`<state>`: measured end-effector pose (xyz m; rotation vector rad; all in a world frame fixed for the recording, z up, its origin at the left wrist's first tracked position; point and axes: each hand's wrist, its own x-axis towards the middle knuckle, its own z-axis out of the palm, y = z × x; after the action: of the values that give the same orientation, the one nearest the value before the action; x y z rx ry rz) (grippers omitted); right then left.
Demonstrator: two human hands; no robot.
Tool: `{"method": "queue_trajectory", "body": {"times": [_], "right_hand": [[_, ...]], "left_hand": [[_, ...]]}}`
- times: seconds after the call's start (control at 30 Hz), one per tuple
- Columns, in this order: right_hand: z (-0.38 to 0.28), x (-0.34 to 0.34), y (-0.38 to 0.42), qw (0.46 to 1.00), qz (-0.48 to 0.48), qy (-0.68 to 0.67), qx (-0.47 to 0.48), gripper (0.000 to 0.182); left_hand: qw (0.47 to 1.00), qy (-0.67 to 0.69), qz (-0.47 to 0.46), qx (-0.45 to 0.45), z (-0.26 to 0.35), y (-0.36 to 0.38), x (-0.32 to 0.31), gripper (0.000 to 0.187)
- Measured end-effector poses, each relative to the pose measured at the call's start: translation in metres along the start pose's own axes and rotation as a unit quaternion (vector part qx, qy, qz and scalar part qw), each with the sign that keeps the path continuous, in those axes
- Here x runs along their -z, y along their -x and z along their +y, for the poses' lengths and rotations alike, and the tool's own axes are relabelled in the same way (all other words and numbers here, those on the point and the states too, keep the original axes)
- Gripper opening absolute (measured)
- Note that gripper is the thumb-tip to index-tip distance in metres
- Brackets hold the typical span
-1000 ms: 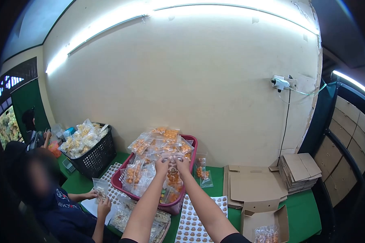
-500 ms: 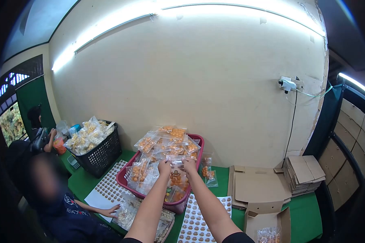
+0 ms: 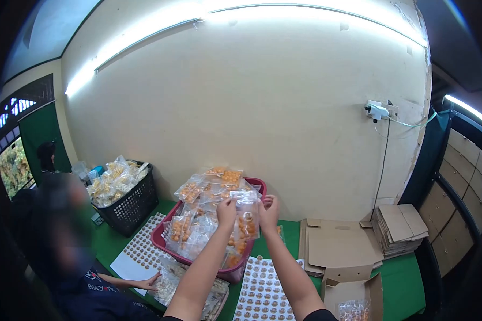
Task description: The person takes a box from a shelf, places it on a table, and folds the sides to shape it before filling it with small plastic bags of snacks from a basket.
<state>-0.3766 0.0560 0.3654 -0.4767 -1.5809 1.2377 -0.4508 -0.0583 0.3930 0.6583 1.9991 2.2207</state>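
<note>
"Fingers first: how do the left hand and right hand stand?"

"The left ones are closed on the upper edge of a clear plastic bag of orange balls. The right ones are curled at its other edge; I can't tell if they grip it."

"Where is that bag?"

"Upright between the hands, in front of the magenta basket, which is heaped with similar bags."

"And around the basket?"

"One sticker sheet lies by the right forearm, another to the basket's left. Near that one, a co-worker's hand touches packets of pale pieces."

"Farther out?"

"Leftward, a black basket full of bagged yellowish snacks. Rightward, flattened cardboard, a stack of folded cartons, and an open carton with small clear packets inside, all on the green table."
</note>
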Motion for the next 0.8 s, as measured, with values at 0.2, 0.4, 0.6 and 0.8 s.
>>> {"method": "queue_trajectory", "body": {"times": [0.2,0.4,0.6,0.8], "right_hand": [[-0.04,0.12,0.044,0.997,-0.057,-0.017,0.042,0.026],[0.023,0.27,0.1,0.976,-0.052,-0.12,-0.175,0.02],[0.061,0.388,0.169,0.949,-0.048,-0.06,-0.305,0.015],[0.091,0.488,0.207,0.939,-0.036,-0.064,-0.337,0.012]], "left_hand": [[0.974,0.078,-0.209,-0.049,0.027,0.092,-0.099,0.025],[0.969,-0.13,-0.084,-0.194,-0.066,0.185,-0.177,0.027],[0.931,0.021,-0.301,0.206,-0.135,0.3,-0.232,0.024],[0.921,0.013,-0.321,0.219,-0.169,0.398,-0.29,0.024]]}}
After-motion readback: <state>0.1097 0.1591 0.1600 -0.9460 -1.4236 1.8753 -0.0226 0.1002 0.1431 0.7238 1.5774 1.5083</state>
